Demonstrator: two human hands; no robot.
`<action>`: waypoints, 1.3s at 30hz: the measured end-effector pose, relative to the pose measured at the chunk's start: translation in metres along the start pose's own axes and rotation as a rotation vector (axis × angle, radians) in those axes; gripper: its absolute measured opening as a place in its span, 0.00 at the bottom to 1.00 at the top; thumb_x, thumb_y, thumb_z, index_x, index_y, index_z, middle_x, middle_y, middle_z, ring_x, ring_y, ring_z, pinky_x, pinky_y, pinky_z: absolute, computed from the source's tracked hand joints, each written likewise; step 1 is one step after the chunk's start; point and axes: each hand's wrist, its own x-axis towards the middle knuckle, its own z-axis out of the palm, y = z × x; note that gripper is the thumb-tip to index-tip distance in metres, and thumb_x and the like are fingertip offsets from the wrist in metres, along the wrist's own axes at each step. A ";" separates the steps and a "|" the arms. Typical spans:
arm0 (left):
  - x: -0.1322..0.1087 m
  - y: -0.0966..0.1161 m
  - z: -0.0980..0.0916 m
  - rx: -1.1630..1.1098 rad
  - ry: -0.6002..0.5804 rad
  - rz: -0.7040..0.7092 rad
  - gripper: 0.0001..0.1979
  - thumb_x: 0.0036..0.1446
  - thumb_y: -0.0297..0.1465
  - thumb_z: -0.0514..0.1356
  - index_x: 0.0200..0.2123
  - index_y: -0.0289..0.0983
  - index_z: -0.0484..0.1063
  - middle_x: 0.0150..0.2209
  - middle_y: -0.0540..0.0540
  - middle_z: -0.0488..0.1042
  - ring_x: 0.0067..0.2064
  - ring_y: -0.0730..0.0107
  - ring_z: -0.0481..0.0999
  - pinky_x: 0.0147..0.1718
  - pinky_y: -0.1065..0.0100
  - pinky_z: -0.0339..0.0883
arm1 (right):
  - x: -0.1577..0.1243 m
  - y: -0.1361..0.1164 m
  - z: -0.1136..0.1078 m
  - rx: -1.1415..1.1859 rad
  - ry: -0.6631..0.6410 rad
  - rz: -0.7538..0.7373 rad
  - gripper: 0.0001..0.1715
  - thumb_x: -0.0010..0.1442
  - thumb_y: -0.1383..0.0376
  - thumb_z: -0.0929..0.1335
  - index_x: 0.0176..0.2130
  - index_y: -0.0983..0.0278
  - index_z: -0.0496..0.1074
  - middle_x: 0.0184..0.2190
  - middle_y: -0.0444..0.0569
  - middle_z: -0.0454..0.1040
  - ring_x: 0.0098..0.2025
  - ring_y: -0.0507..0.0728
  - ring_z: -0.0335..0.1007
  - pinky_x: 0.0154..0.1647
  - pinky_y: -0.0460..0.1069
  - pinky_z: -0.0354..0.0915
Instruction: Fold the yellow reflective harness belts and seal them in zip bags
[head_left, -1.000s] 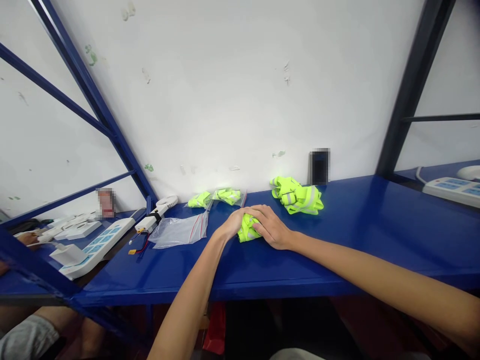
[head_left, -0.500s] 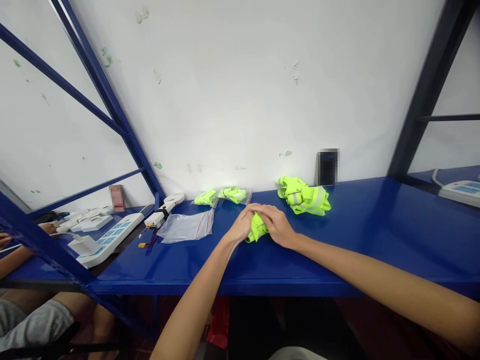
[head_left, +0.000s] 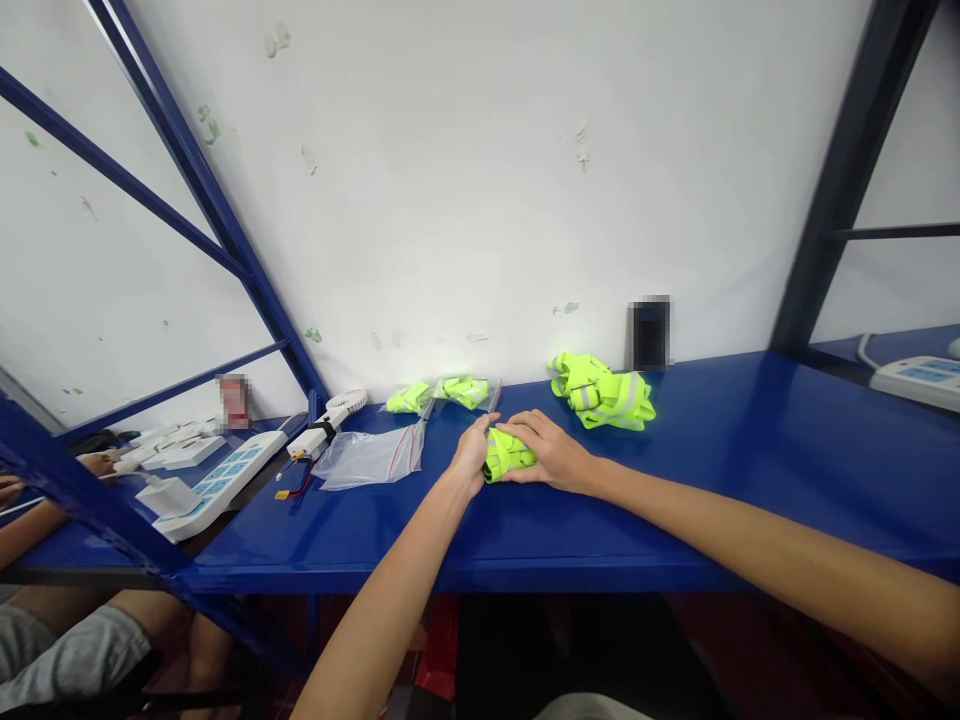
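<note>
A rolled-up neon-yellow reflective vest (head_left: 508,455) with silvery stripes lies on the blue table between my two hands. My left hand (head_left: 471,452) presses its palm to the left end of the bundle, and its fingers are partly hidden behind it. My right hand (head_left: 553,450) grips the bundle from the right, fingers over the top and thumb along the near side. Beyond my right hand is a looser heap of yellow reflective straps (head_left: 607,392). To the left of my left hand lies a clear zip bag (head_left: 371,455) with a red seal line.
Two bagged yellow bundles, one a packed vest (head_left: 463,390), rest by the wall. A white handheld fan (head_left: 346,402), a wired battery pack (head_left: 309,440) and a power strip (head_left: 225,485) are at left. A dark blurred device (head_left: 649,335) leans on the wall. Another person's hand (head_left: 96,463) shows far left.
My hands have moved apart from their overlapped position on top of the bundle to its two sides. More of the rolled vest now shows, slightly further left.
</note>
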 end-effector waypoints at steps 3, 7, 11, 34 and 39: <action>-0.006 0.011 -0.020 0.104 0.130 0.257 0.20 0.58 0.42 0.52 0.48 0.36 0.68 0.39 0.42 0.76 0.39 0.64 0.76 0.36 0.65 0.69 | 0.003 0.001 0.002 0.055 0.046 0.120 0.32 0.55 0.51 0.71 0.54 0.64 0.67 0.43 0.56 0.71 0.44 0.62 0.67 0.46 0.56 0.67; -0.016 0.040 -0.084 0.845 0.247 0.824 0.17 0.60 0.41 0.51 0.43 0.38 0.72 0.45 0.42 0.75 0.50 0.59 0.72 0.51 0.58 0.64 | 0.009 0.000 0.004 0.093 0.104 0.227 0.25 0.54 0.51 0.72 0.45 0.65 0.71 0.37 0.52 0.72 0.39 0.59 0.69 0.42 0.53 0.67; -0.017 0.053 -0.158 1.394 0.339 0.718 0.23 0.62 0.43 0.47 0.51 0.37 0.70 0.52 0.40 0.73 0.57 0.53 0.67 0.57 0.52 0.57 | 0.013 0.000 0.005 0.084 0.142 0.303 0.20 0.53 0.53 0.72 0.38 0.64 0.71 0.33 0.49 0.73 0.35 0.58 0.70 0.38 0.52 0.66; 0.016 0.028 -0.022 1.128 0.152 1.161 0.22 0.65 0.38 0.47 0.57 0.36 0.67 0.55 0.40 0.72 0.56 0.58 0.69 0.56 0.55 0.58 | 0.030 -0.003 -0.035 0.334 0.427 0.742 0.26 0.52 0.46 0.69 0.33 0.67 0.75 0.30 0.48 0.77 0.36 0.61 0.72 0.37 0.51 0.66; 0.027 0.013 -0.013 1.045 0.190 1.134 0.22 0.66 0.36 0.46 0.57 0.35 0.67 0.55 0.40 0.71 0.56 0.58 0.69 0.56 0.56 0.59 | 0.026 0.007 -0.036 0.241 0.458 0.778 0.24 0.51 0.48 0.71 0.36 0.67 0.76 0.32 0.49 0.78 0.37 0.61 0.73 0.39 0.52 0.66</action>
